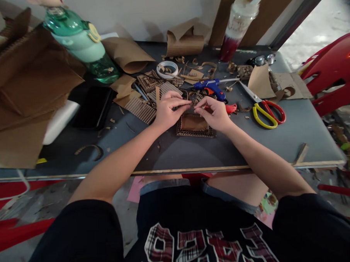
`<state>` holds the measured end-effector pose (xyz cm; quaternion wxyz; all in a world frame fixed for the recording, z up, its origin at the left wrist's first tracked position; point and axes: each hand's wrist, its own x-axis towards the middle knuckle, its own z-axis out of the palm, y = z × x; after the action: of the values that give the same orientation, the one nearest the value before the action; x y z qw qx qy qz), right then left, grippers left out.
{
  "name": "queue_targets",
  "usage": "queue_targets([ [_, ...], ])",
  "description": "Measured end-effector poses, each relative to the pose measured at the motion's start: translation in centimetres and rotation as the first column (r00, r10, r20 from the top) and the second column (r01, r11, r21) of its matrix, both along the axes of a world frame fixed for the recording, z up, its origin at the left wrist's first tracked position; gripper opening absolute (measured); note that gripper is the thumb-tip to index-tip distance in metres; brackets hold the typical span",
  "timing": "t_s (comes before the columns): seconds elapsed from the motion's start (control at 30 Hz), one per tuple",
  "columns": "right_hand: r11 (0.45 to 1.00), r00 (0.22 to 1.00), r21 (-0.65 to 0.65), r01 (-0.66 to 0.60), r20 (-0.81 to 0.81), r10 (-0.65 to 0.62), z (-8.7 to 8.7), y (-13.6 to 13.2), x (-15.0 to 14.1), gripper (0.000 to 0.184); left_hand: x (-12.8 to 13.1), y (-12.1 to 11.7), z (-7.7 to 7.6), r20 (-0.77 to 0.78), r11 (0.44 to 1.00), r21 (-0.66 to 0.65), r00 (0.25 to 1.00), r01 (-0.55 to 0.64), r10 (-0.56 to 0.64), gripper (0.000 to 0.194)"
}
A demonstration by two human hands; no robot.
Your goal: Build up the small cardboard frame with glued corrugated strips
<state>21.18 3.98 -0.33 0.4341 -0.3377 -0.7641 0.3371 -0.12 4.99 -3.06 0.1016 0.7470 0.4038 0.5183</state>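
Note:
My left hand [171, 110] and my right hand [213, 112] meet fingertip to fingertip over the table, both closed in a pinch. What lies between the fingers is too small to make out. Just below them lies a small rectangular cardboard box or frame [195, 134] with corrugated walls; my right hand covers part of it. Behind the right hand rests a blue hot glue gun [207, 84] with a glue stick in its back. A red object [231, 108] peeks out beside that hand. Corrugated cardboard strips [141, 110] lie left of my left hand.
Scissors [263, 109] with yellow and red handles lie at right. Tape roll [167, 69], cardboard scraps, a drink cup [237, 29] and glasses [261, 60] are at the back. A green bottle [84, 50], black phone [94, 107] and large cardboard [25, 83] occupy the left.

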Motion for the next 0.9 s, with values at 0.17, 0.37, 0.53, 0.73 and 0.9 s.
queue_targets([
  [0.17, 0.996, 0.997, -0.085, 0.0, -0.078, -0.006, 0.1, 0.0, 0.0, 0.04, -1.7, 1.4, -0.1, 0.043, 0.991, -0.059, 0.992, -0.12, 0.122, 0.033],
  [0.37, 0.993, 0.932, -0.067, 0.098, -0.345, -0.115, -0.6, 1.7, 1.2, 0.048, -2.0, 2.0, -0.4, 0.095, 0.989, -0.082, 0.987, -0.121, 0.129, 0.048],
  [0.53, 0.968, 0.899, 0.007, 0.252, -0.371, -0.232, -1.7, 4.6, 4.0, 0.048, -2.3, 2.3, -0.5, 0.227, 0.986, -0.137, 0.965, -0.099, 0.129, 0.056],
  [0.73, 0.972, 0.891, -0.14, 0.188, -0.393, -0.229, -0.4, 3.0, 2.5, 0.046, -1.2, 0.7, 0.4, 0.175, 0.985, -0.174, 0.984, -0.003, 0.034, 0.045],
  [0.9, 0.979, 0.917, -0.161, 0.128, -0.357, -0.179, 0.1, 1.6, 1.1, 0.045, -0.6, 0.0, 0.5, 0.099, 0.993, -0.111, 0.993, -0.048, 0.059, 0.047],
])
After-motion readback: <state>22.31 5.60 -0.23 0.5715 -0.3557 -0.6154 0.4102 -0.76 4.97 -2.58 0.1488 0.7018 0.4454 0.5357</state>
